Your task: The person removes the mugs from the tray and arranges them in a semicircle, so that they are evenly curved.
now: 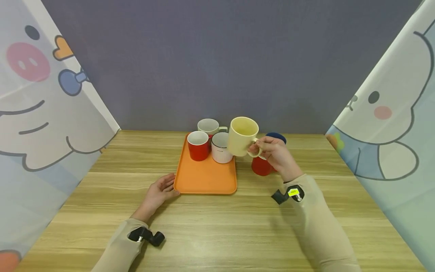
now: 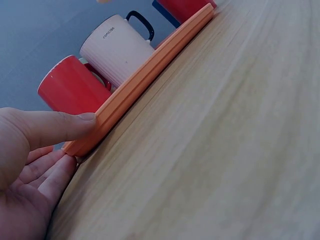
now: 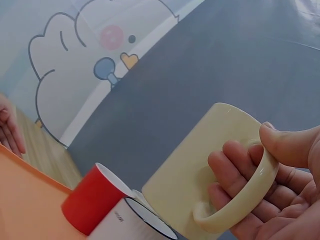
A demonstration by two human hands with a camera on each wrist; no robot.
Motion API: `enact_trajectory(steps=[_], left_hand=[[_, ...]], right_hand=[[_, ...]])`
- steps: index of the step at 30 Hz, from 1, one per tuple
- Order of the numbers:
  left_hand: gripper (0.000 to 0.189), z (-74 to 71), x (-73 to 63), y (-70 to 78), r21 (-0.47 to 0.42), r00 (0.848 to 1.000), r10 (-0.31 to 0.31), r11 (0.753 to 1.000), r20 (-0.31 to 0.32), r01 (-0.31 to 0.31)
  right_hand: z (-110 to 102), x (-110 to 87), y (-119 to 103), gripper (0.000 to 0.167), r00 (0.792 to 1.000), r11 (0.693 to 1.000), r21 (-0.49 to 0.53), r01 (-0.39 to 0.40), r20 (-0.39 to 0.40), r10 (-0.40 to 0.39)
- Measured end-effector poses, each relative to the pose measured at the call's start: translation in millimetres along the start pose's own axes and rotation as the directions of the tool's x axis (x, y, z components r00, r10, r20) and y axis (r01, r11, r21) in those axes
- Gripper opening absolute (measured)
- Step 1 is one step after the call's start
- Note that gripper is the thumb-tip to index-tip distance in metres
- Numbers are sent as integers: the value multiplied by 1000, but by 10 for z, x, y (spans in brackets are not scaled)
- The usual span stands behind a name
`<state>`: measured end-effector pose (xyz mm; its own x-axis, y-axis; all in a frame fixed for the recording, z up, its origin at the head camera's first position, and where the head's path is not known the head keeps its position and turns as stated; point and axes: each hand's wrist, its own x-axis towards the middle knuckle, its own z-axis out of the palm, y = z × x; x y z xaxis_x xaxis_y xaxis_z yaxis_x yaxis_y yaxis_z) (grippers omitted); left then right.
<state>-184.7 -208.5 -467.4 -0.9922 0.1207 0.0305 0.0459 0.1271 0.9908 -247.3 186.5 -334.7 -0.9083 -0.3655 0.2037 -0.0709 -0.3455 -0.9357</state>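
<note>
A pale yellow mug [image 1: 242, 138] is held up over the orange tray's right rear side, tilted a little. My right hand [image 1: 273, 153] grips its handle, with fingers through the loop and the thumb on top, as the right wrist view shows. Close beside it on the tray stands a white ribbed mug [image 1: 222, 151] with a dark rim. To the left is a red mug [image 1: 198, 147] with a white inside, and behind them a pale-rimmed mug [image 1: 208, 124], partly hidden. My left hand [image 1: 159, 192] holds the front left corner of the tray [image 1: 204, 179] between thumb and fingers.
Right of the tray, a red mug [image 1: 261, 167] and a blue mug [image 1: 276, 136] stand on the wooden table [image 1: 217, 230], partly covered by my right hand. A grey wall [image 1: 217, 64] rises behind, with cartoon-printed panels [image 1: 384, 124] at both sides.
</note>
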Motion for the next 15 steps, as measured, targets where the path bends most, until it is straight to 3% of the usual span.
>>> enact_trajectory(steps=[6, 15], left_hand=[[73, 10, -1, -5, -12, 1000, 9, 1000, 1, -9], [74, 22, -3, 0, 3, 1000, 3, 1000, -4, -3]], right_hand=[[-141, -16, -74, 39, 999, 998, 40, 49, 10, -49], [-293, -56, -226, 31, 994, 992, 87, 87, -71, -81]])
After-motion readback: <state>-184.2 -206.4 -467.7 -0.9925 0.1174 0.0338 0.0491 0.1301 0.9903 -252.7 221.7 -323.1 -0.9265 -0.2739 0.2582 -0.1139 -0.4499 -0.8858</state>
